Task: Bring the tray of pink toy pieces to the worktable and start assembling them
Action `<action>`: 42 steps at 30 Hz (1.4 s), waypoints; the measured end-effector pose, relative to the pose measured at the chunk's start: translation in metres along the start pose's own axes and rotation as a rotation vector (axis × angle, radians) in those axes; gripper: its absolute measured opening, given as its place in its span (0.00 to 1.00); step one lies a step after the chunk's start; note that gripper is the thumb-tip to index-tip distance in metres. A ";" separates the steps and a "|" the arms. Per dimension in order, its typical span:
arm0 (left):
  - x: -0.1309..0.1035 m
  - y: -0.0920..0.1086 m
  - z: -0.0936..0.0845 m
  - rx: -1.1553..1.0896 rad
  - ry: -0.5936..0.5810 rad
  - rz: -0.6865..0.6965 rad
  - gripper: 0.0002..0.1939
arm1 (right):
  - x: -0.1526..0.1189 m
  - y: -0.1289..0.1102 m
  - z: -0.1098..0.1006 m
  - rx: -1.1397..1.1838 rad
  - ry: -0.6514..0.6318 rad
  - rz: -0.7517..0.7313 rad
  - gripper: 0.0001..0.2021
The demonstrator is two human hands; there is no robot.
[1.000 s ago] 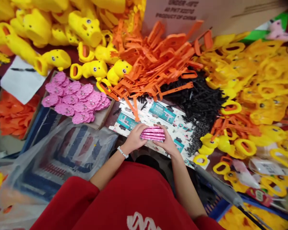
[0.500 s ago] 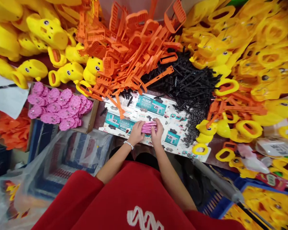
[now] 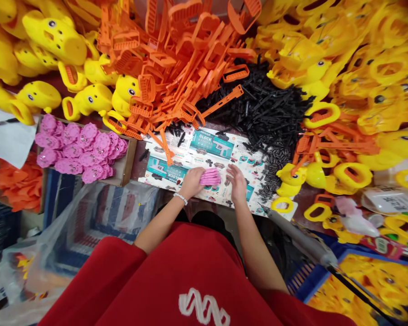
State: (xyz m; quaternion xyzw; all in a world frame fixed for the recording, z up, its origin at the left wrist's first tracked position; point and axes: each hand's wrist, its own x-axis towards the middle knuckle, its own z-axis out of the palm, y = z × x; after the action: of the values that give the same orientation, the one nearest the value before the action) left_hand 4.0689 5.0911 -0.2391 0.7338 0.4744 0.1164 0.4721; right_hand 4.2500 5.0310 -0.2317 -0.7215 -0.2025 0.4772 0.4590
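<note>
A short stack of pink flower-shaped plastic pieces [image 3: 210,177] stands on edge over the printed cardboard sheet [image 3: 199,165]. My left hand [image 3: 193,181] grips it from the left side. To its right, my right hand [image 3: 237,183] is off the stack, with fingers apart and nothing visible in them. More pink flower pieces [image 3: 88,147] lie heaped in a shallow cardboard box [image 3: 124,165] on the left. A pile of small black parts [image 3: 258,108] spreads beyond my right hand.
Orange plastic handles [image 3: 190,59] are heaped at the back. Yellow duck bodies [image 3: 95,97] lie to the left, and yellow duck shells [image 3: 370,81] to the right. A grey electric screwdriver [image 3: 299,237] juts in at lower right. Blue crates [image 3: 309,290] stand below the table edge.
My right hand has let go of the pink stack and moved right, its fingers spreading. My left hand still holds the stack. The whole view has shifted slightly.
</note>
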 end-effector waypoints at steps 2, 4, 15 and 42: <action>0.004 0.001 -0.005 -0.026 0.021 -0.055 0.21 | -0.002 0.002 -0.017 -0.049 0.095 0.026 0.27; 0.008 0.004 -0.011 -0.094 0.082 -0.148 0.23 | -0.008 0.008 -0.029 -0.115 0.154 0.046 0.24; -0.001 0.020 -0.021 -0.953 0.247 -0.704 0.28 | -0.039 0.020 0.004 -0.157 0.079 0.048 0.16; -0.082 -0.017 -0.047 -1.018 0.542 -0.805 0.28 | -0.071 -0.016 0.144 -0.343 -0.320 -0.149 0.22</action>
State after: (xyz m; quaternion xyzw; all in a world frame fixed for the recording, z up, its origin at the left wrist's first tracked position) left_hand 3.9872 5.0541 -0.2052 0.1342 0.6964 0.3190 0.6287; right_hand 4.0937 5.0545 -0.1995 -0.6873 -0.4031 0.5088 0.3260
